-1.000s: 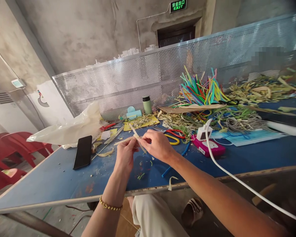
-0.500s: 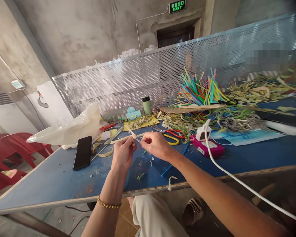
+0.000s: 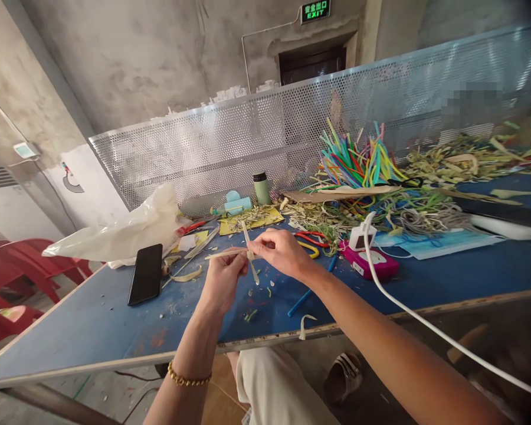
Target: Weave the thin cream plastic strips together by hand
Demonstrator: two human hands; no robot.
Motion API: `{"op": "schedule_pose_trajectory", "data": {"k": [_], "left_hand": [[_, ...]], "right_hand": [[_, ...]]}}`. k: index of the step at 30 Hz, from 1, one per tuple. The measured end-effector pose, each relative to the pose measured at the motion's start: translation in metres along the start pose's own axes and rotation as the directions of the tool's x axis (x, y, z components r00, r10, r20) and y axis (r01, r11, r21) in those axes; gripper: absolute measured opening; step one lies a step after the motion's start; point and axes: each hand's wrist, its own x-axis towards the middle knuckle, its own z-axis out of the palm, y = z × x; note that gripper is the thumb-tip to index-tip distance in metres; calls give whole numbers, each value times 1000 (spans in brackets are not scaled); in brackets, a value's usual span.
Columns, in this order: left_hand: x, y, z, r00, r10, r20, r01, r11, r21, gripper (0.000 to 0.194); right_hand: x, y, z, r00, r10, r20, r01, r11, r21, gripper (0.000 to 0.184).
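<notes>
Above the blue table, both hands meet at a small piece of pale, flat plant-like strips [image 3: 253,275] that cross one another. My left hand [image 3: 223,277] is closed, thumb and fingers pinching the piece near its crossing, with one strip sticking out leftward over the knuckles. My right hand [image 3: 279,251] pinches the same piece from the right, its thumb and forefinger at the crossing. One strip end points up and away, another hangs down between the hands. The fingers partly hide the crossing.
A black phone [image 3: 145,275] lies left of the hands on the blue table [image 3: 84,330]. A magenta box [image 3: 383,265] with a white charger and cable [image 3: 407,307] is at right. Behind are a green bottle [image 3: 261,190], colored pipe cleaners [image 3: 358,159] and plant scraps.
The strips have turned in my fingers: one end now hangs down between the hands and another points up. My right hand has shifted slightly left and closer to my left hand.
</notes>
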Motion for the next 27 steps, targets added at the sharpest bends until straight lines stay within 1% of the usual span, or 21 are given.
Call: {"op": "schedule_pose_trajectory", "data": {"k": [2, 4, 6, 8, 12, 17, 19, 21, 22, 23, 25, 27], "left_hand": [[-3, 2, 2, 999, -6, 34, 7, 1000, -15, 28], [-4, 3, 3, 998, -17, 55, 19, 999, -44, 28], [-6, 4, 4, 997, -17, 69, 22, 998, -61, 28], [-7, 4, 4, 997, -8, 82, 12, 999, -53, 27], [-9, 4, 3, 996, 9, 86, -6, 999, -34, 25], [-9, 2, 3, 1000, 13, 25, -14, 999, 29, 27], [-9, 2, 2, 1000, 0, 27, 0, 1000, 21, 26], [-9, 2, 1, 999, 4, 45, -4, 1000, 2, 26], [-9, 3, 0, 998, 18, 53, -18, 1000, 2, 27], [-9, 4, -1, 998, 41, 54, -41, 999, 14, 28], [-8, 6, -4, 995, 94, 46, -97, 993, 71, 29], [-8, 8, -7, 991, 130, 28, -133, 981, 140, 26]], "right_hand": [[0, 2, 3, 994, 68, 87, -85, 974, 212, 22], [0, 3, 6, 991, 111, 80, -133, 924, 358, 19], [1, 3, 8, 990, 131, 46, -138, 895, 424, 20], [1, 3, 9, 990, 137, 16, -130, 887, 443, 21], [0, 2, 9, 993, 119, 12, -113, 894, 434, 21], [-4, 1, 12, 995, 96, 20, -97, 951, 292, 16], [-5, -1, 13, 994, 104, 26, -107, 958, 266, 21], [-6, -2, 11, 984, 147, 103, -171, 939, 298, 36], [-6, -2, 10, 968, 176, 177, -226, 918, 326, 44], [-6, -2, 9, 943, 197, 269, -287, 892, 350, 49], [-6, -2, 6, 881, 198, 429, -377, 842, 386, 51], [-6, -2, 3, 846, 173, 504, -418, 803, 425, 46]]}}
